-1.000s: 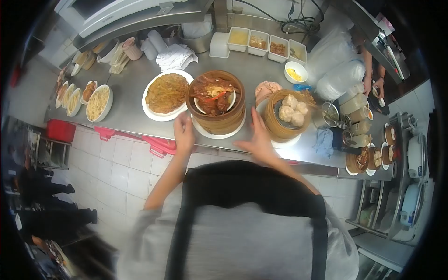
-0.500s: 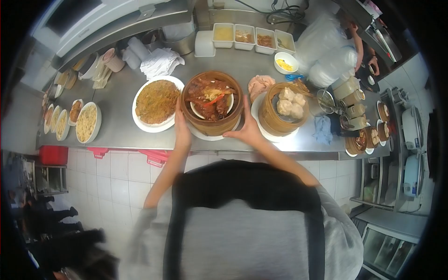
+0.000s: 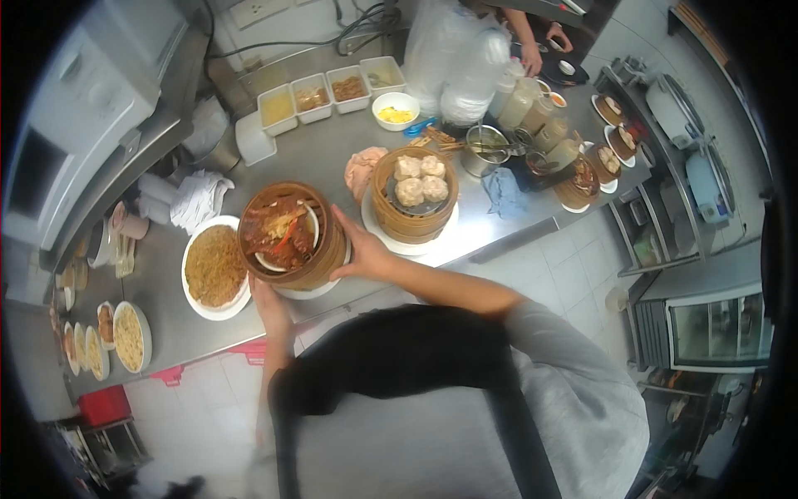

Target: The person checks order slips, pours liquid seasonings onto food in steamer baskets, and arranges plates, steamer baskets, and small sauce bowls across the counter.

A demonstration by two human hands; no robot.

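A round bamboo steamer (image 3: 330, 254) with a dish of glossy reddish-brown meat and a red strip of garnish sits over a white plate (image 3: 312, 291). My right hand (image 3: 363, 251) grips its right side, fingers around the wall and thumb at the front. My left hand (image 3: 270, 306) is at its lower left, fingers partly hidden behind the basket. Close on the left lies a white oval plate (image 3: 223, 313) of brown fried rice. To the right, a second bamboo steamer (image 3: 414, 223) holds several pale dumplings (image 3: 421, 180) on another white plate.
White tubs (image 3: 312, 98) of toppings and a bowl (image 3: 396, 111) of yellow pieces line the back. Bowls of rice (image 3: 133, 337) stand at left. Bottles (image 3: 553, 133), a metal pot (image 3: 485, 150), a blue cloth (image 3: 504, 193) and small steamers (image 3: 578, 190) are at right. A co-worker's hands (image 3: 532, 56) show beyond.
My view has turned to the right, so the counter now slants and its contents appear further left. Both hands stay on the same steamer.
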